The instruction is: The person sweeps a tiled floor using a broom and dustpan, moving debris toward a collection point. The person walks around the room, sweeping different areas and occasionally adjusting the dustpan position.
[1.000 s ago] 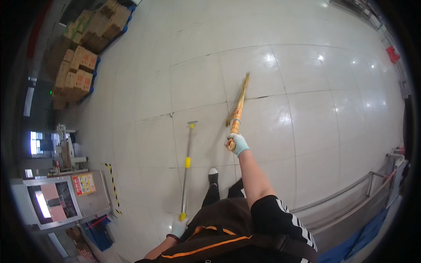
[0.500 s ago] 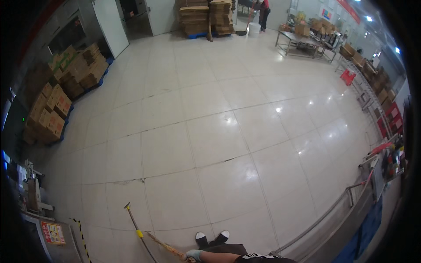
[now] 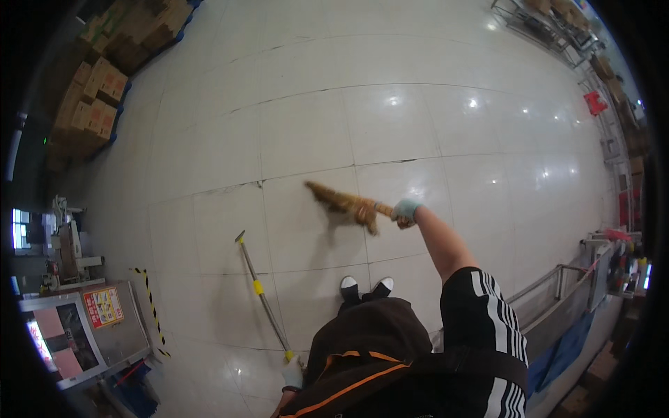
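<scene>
Clasped at its near end by the right hand (image 3: pixel 407 211), the broom (image 3: pixel 341 200) is held ahead of the shoes (image 3: pixel 350 283), probably for reach; left of them, the long-handled scraper (image 3: pixel 258 288) is gripped at its end by the left hand (image 3: pixel 293 373).

Broom bristles (image 3: pixel 334 199) blurry, L forearm (image 3: pixel 286 400) cut @ btm edge

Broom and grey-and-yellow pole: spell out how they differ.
The broom is brown and bushy; the pole is slim, straight, grey and yellow. The broom is in the right hand, the pole in the left hand. In the picture, the broom slants closer to sideways, while the pole runs steeper. Both are elongated and held out over the floor.
</scene>
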The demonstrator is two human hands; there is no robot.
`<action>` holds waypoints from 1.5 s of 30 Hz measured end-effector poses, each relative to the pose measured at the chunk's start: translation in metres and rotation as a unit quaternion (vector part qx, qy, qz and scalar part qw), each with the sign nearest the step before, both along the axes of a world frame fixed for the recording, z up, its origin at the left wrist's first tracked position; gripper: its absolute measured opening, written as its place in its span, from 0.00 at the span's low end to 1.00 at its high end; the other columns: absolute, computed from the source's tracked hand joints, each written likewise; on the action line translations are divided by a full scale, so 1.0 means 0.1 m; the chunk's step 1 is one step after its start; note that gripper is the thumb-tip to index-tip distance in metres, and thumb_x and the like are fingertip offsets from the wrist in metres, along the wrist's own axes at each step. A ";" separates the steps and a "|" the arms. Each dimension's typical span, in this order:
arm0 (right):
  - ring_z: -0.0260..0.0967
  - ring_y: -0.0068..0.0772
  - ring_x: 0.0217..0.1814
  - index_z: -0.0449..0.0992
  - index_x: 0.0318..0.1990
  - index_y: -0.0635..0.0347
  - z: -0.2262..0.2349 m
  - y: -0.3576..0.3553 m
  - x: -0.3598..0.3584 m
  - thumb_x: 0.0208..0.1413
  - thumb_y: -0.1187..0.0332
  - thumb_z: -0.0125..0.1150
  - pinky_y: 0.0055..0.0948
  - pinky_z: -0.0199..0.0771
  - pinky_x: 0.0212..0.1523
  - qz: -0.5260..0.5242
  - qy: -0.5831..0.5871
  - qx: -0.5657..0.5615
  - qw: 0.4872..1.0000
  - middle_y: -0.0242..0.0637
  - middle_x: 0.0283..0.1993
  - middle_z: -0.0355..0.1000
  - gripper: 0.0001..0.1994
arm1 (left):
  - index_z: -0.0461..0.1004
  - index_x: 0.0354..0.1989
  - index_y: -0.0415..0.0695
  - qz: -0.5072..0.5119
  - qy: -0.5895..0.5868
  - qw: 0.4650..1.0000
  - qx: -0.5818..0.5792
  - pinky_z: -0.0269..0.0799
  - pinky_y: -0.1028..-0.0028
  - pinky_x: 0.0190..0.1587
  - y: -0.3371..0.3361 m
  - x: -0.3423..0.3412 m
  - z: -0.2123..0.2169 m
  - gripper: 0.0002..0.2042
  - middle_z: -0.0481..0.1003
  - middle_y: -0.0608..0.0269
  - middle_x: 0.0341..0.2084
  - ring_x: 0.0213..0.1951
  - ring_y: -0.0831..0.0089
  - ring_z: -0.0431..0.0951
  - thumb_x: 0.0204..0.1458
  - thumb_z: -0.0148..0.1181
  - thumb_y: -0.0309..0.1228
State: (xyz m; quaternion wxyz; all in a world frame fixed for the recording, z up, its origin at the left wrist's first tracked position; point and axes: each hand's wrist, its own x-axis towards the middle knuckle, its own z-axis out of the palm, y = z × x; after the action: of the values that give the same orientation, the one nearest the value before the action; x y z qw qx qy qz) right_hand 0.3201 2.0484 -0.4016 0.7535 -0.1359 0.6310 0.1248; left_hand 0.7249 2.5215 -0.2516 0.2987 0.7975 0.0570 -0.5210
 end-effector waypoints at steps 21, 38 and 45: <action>0.57 0.28 0.12 0.65 0.28 0.60 -0.16 2.10 2.08 0.47 0.73 0.55 0.27 0.62 0.12 0.063 -0.245 0.202 0.946 0.33 0.14 0.58 0.05 | 0.60 0.32 0.47 0.103 -0.073 0.992 -0.007 0.57 0.77 0.12 -0.62 -0.29 0.43 0.07 0.61 0.67 0.14 0.12 0.77 0.61 0.49 0.52 0.26; 0.68 0.36 0.16 0.69 0.21 0.65 0.50 -2.35 0.61 0.41 0.70 0.58 0.36 0.73 0.17 0.103 0.026 -0.228 0.968 0.41 0.18 0.69 0.07 | 0.66 0.29 0.41 0.064 -0.046 0.997 -0.013 0.60 0.80 0.19 -1.51 -0.83 0.34 0.04 0.66 0.68 0.16 0.16 0.79 0.65 0.49 0.55 0.27; 0.71 0.37 0.24 0.66 0.37 0.65 0.41 -0.65 1.54 0.36 0.71 0.64 0.35 0.70 0.19 0.067 -0.142 -0.249 0.956 0.42 0.24 0.69 0.18 | 0.65 0.32 0.42 0.121 -0.058 0.989 -0.067 0.62 0.79 0.18 -2.10 -0.88 0.34 0.05 0.65 0.66 0.16 0.16 0.78 0.65 0.49 0.54 0.27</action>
State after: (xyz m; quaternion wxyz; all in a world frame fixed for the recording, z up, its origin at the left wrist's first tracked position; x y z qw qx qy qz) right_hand 0.4741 1.9834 -0.3608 0.7674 -0.3774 0.5184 -0.0069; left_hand 0.6369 2.3120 -0.2177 0.4150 0.7918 0.1010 -0.4366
